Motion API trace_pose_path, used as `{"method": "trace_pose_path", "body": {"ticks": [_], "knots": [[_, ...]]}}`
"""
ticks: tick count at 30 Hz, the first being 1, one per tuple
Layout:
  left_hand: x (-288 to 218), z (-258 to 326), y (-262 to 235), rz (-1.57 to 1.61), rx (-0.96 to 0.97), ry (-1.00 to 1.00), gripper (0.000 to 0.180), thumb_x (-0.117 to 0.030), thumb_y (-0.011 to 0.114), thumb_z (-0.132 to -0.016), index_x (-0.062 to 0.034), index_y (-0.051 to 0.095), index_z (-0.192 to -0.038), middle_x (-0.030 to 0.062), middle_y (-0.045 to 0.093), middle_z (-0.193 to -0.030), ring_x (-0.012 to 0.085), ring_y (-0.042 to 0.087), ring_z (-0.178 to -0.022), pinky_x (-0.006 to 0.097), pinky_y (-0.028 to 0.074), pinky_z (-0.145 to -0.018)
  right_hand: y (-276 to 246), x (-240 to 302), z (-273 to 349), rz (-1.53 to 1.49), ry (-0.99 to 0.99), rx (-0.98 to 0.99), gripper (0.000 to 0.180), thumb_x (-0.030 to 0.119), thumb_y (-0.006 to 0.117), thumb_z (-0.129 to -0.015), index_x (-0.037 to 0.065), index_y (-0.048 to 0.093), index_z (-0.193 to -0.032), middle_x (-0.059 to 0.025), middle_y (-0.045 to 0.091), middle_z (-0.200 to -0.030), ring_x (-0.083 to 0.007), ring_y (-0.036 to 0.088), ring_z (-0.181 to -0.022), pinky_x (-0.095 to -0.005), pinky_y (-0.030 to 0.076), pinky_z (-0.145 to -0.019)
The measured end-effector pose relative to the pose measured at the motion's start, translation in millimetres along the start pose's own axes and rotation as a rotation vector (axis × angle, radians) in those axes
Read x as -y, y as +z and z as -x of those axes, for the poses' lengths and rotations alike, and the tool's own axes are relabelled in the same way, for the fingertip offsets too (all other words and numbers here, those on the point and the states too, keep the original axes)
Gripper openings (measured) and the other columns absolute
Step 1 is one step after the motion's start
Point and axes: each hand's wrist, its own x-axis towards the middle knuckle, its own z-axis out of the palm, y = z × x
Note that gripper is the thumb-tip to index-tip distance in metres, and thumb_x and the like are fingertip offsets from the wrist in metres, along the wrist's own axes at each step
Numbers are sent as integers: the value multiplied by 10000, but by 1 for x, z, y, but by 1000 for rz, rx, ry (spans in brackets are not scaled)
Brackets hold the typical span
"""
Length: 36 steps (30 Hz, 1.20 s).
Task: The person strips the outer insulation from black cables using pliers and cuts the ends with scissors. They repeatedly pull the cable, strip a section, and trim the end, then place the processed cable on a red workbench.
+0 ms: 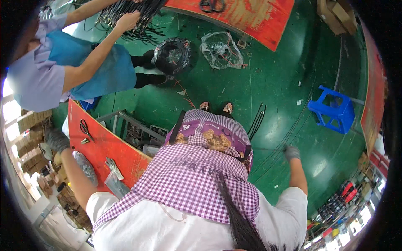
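Observation:
My left hand (57,140), in a grey glove, is out to the left beyond the edge of a red tabletop (100,144); its fingers are blurred. Nearest to it on the tabletop are black-handled scissors (85,129) and a clear bag of small parts (85,168). My right hand (292,153), also gloved in grey, is out to the right over the green floor, fingers curled in. What it holds, if anything, is hidden. Several black cables (257,122) stick out beside the right side of my purple checked apron (192,171).
A co-worker in a blue apron (100,69) handles a bundle of black cables (134,19) at the far left. Coiled cable (172,56) and a plastic bag (222,50) lie on the floor. A blue stool (333,109) is at right. Another red table (251,19) stands ahead.

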Motion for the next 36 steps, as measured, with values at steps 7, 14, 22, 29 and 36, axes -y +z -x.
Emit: {"method": "trace_pose_path", "body": {"ticks": [7,14,22,29,36], "knots": [[247,98,117,60,250,-1354,290,-284,403,-809,-96,610,-887,46,616,-823,203,588,-767,351,462,-658,-6,-95,52,147,370,101,310,269,459,-772,101,548,-1017,-118,521,-1092,-271,495,-1011,-372,406,-831],[59,74,97,590,340,-215,337,34,421,-690,-50,523,-1001,116,573,-919,212,546,-855,300,435,-701,-127,197,56,-229,-314,-289,298,301,449,-783,75,549,-949,-139,554,-981,-318,520,-904,-394,417,-768],[-211,80,-130,1886,767,279,252,-191,475,-821,-76,545,-1034,49,590,-857,141,519,-798,286,412,-740,-248,420,195,33,-1124,-620,233,258,460,-795,96,554,-933,-123,550,-745,-245,557,-765,-355,447,-681],[-252,73,-150,1808,881,661,234,-197,490,-832,-36,538,-995,57,576,-910,157,516,-845,269,411,-773,-294,390,188,-303,-1130,-552,216,235,583,-735,67,573,-869,-112,586,-752,-236,571,-703,-316,455,-643],[-171,18,-18,1533,718,23,291,-229,488,-835,8,520,-1002,57,553,-891,113,439,-708,217,373,-632,-282,166,67,-534,-487,-706,232,240,587,-705,52,583,-842,-165,583,-796,-302,553,-736,-345,440,-669]]}}
